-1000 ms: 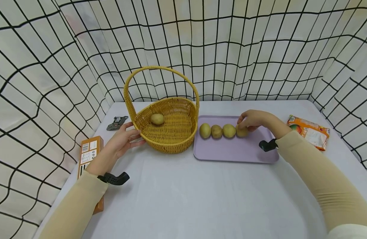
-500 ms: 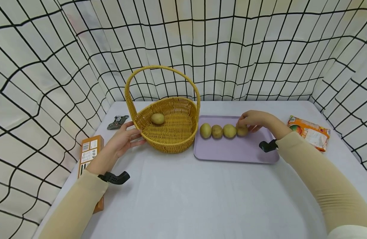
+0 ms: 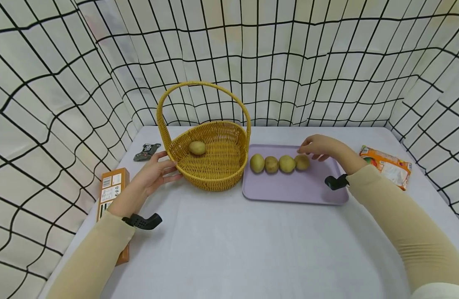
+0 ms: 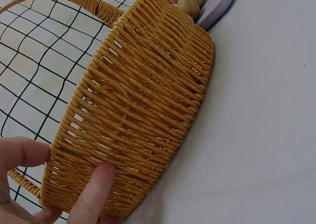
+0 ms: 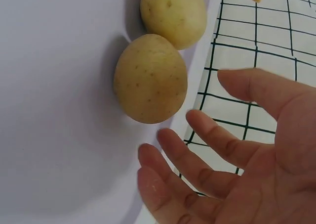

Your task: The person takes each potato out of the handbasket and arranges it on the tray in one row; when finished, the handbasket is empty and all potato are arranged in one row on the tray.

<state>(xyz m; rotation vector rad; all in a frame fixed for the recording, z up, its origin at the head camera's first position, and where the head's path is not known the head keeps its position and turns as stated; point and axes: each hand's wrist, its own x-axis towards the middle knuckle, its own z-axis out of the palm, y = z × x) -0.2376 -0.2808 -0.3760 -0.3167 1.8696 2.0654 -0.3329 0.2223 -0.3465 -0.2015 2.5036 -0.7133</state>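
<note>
A potato (image 3: 197,148) lies in the left part of the yellow wicker basket (image 3: 214,185). My left hand (image 3: 155,174) touches the basket's left side; in the left wrist view its fingers (image 4: 94,194) lie against the woven wall. On the lilac tray (image 3: 289,191), several potatoes stand in a row near the back. Just right of the rightmost potato (image 5: 150,80), my right hand (image 3: 321,147) hovers with loosely spread fingers. The right wrist view shows a gap between those fingers and the potato.
An orange carton (image 3: 111,191) stands left, by my left forearm. Behind it lies a small dark packet (image 3: 147,152). An orange and white packet (image 3: 388,166) lies right of the tray. Black netting over white cloth (image 3: 252,62) encloses the back and sides.
My right hand has let go of the rightmost potato and drawn back slightly to the right and up. The left hand stays at the basket.
</note>
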